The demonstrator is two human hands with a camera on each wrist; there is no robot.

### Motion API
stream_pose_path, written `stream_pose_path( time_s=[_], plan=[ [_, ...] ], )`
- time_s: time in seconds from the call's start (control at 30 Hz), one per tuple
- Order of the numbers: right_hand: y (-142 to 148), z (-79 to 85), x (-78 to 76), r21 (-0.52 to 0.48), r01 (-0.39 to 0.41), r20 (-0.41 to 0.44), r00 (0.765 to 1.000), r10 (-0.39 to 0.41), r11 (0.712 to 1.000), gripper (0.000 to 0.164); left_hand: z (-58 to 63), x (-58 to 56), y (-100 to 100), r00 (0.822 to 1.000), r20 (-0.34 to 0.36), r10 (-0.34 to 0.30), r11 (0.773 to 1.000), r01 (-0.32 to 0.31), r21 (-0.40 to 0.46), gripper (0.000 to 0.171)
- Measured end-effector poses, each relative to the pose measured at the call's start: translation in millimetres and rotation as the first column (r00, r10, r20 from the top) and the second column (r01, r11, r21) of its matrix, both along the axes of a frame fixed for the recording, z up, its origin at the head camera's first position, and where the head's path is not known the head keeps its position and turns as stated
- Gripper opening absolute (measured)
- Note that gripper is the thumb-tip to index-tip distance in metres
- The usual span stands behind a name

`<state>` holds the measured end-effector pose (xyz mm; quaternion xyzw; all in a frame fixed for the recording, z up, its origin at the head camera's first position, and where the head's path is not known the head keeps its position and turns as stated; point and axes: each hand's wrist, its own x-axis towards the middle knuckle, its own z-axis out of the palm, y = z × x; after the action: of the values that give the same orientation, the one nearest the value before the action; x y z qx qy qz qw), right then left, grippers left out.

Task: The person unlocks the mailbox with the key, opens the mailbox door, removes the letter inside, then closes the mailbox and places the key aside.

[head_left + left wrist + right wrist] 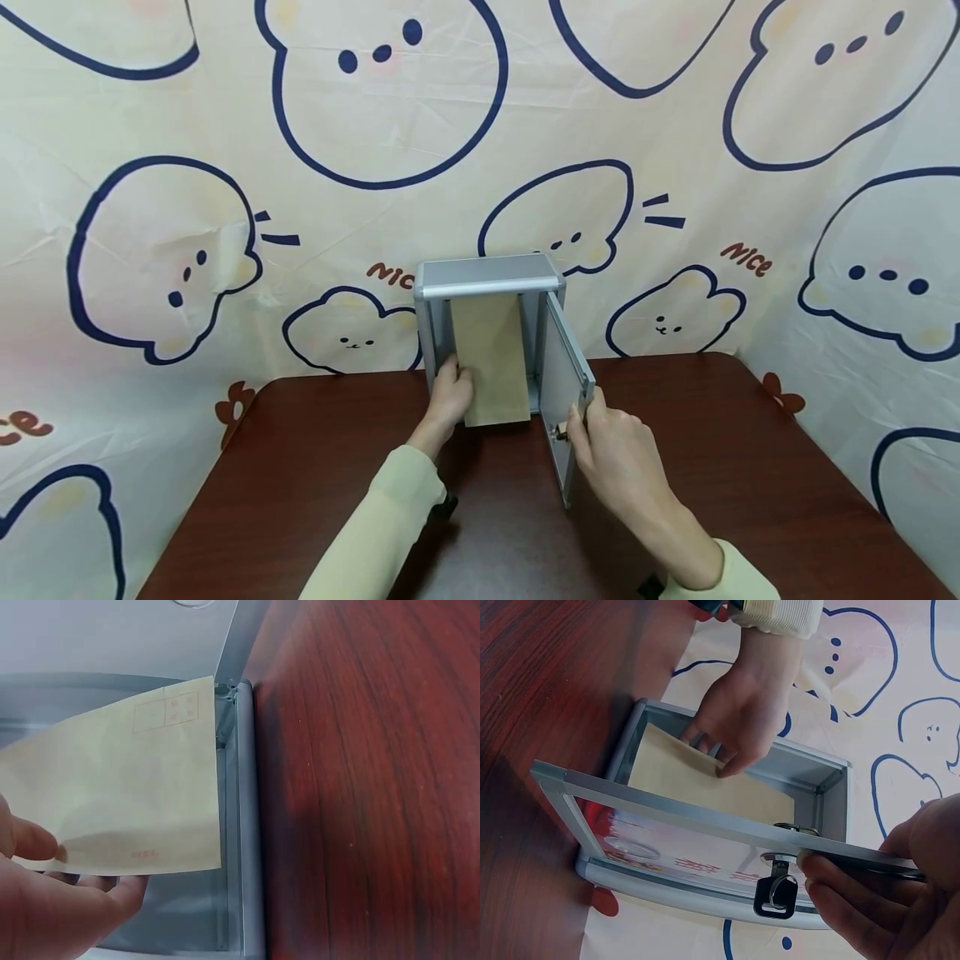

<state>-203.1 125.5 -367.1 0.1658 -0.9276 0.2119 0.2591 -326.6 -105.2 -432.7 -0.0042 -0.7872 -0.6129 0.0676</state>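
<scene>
A grey metal box [487, 271] stands at the table's far edge with its hinged door [564, 367] swung out toward me. Inside its opening, a tan paper envelope [491, 358] leans upright, its lower end sticking out in front. My left hand [450, 396] pinches the envelope along one long edge, thumb on its face and fingers behind, as the left wrist view [127, 787] shows. My right hand [622, 458] grips the free edge of the door, beside the lock. A black-headed key [774, 896] on a ring sits in that lock, close to my right fingertips.
The dark red-brown wooden table [300, 483] carries the box. Behind and at both sides hangs a pale cloth [390, 108] printed with blue cartoon outlines, right behind the box. The open door projects over the table in front of the box's right side.
</scene>
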Motion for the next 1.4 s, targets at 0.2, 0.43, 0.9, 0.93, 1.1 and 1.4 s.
stream_pose_path(
  time_s=[0.2,0.43,0.9,0.93,1.1,1.4],
  plan=[
    [1,0.6,0.8,-0.006,-0.002,0.004,1.0,0.002,1.0,0.023,3.8,8.3,-9,0.999,-0.012,-0.045,0.996,0.044,-0.074,0.037],
    [2,0.1,0.2,-0.006,-0.007,-0.003,1.0,0.007,1.0,0.023,4.2,12.9,-24,0.994,0.008,-0.106,0.98,0.106,-0.167,0.033],
    [3,0.4,0.5,-0.007,-0.007,0.016,1.0,0.007,1.0,0.023,12.4,27.8,-44,0.966,0.026,-0.259,0.922,0.255,-0.293,0.015],
    [3,0.2,0.4,-0.008,-0.007,0.019,1.0,0.007,1.0,0.023,13.3,29.2,-47,0.962,0.03,-0.271,0.912,0.267,-0.311,0.014],
    [3,-0.7,-0.3,-0.008,-0.004,0.016,1.0,0.005,1.0,0.023,18.6,33.2,-60,0.938,0.067,-0.34,0.846,0.336,-0.415,0.01],
    [3,-1.4,-1.0,-0.005,-0.009,-0.013,1.0,0.009,1.0,0.023,29.5,36.5,-73,0.814,0.294,-0.501,0.636,0.577,-0.512,0.014]
  ],
)
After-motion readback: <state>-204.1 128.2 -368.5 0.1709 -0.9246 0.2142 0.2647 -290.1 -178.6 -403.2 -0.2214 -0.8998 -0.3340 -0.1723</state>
